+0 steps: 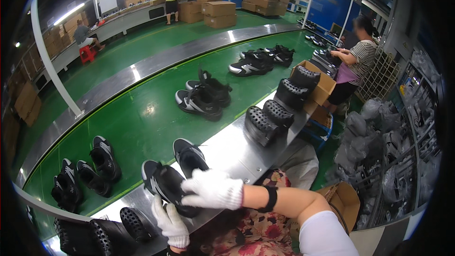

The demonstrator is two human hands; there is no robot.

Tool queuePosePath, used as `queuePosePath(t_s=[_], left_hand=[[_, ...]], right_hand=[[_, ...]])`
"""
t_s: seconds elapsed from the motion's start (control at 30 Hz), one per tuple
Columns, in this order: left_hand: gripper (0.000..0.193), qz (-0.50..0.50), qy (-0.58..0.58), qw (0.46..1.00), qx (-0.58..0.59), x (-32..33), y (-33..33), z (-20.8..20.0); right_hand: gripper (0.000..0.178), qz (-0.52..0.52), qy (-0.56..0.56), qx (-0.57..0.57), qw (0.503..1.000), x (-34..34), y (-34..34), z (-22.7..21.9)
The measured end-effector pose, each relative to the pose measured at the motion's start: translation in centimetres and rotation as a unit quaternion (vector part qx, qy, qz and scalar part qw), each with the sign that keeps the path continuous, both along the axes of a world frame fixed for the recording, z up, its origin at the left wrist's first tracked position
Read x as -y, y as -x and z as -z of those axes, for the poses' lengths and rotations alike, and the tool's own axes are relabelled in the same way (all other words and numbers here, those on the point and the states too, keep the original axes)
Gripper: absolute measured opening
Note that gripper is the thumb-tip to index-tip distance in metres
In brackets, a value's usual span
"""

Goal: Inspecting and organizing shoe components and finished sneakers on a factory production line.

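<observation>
A black sneaker with a grey toe (162, 180) lies on the metal bench edge in front of me, toe pointing away. My right hand (212, 189), in a white knit glove, reaches over its collar, fingers gripping at the opening. At the heel, my left hand (169, 224), gloved the same way, holds the near side. What the fingertips do inside the shoe is hidden. Touching distance beyond my right hand is its mate, a second sneaker (188, 155). Left of my left hand sit several black perforated shoe-shaped forms (135, 223).
More perforated forms (265, 122) stand along the bench (232, 154) to the right, before an open carton (324, 85). Pairs of sneakers (204, 97) rest on the green conveyor belt (142, 118). A co-worker (362, 59) stands far right, near racks of bagged shoes (393, 147).
</observation>
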State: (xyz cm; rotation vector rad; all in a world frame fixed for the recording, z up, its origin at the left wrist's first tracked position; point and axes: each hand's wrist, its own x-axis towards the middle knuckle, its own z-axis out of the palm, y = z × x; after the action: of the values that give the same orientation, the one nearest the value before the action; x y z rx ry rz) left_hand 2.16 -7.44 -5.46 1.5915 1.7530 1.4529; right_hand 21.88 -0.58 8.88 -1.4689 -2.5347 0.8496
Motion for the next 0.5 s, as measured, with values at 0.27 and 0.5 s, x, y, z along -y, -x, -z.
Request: queuePosePath(t_s=[0.27, 0.5], left_hand=[[0.031, -0.007, -0.069, 0.992, -0.102, -0.4, -1.4, -2.2], [0.030, 0.147, -0.176, 0.939, -0.257, 1.7, -5.5, -6.9]], right_hand=[[0.029, 0.161, -0.311, -0.144, 0.925, 3.3, -18.0, 1.4], [0.034, 0.308, -0.284, 0.053, 0.906, -0.9, -31.7, -0.2]])
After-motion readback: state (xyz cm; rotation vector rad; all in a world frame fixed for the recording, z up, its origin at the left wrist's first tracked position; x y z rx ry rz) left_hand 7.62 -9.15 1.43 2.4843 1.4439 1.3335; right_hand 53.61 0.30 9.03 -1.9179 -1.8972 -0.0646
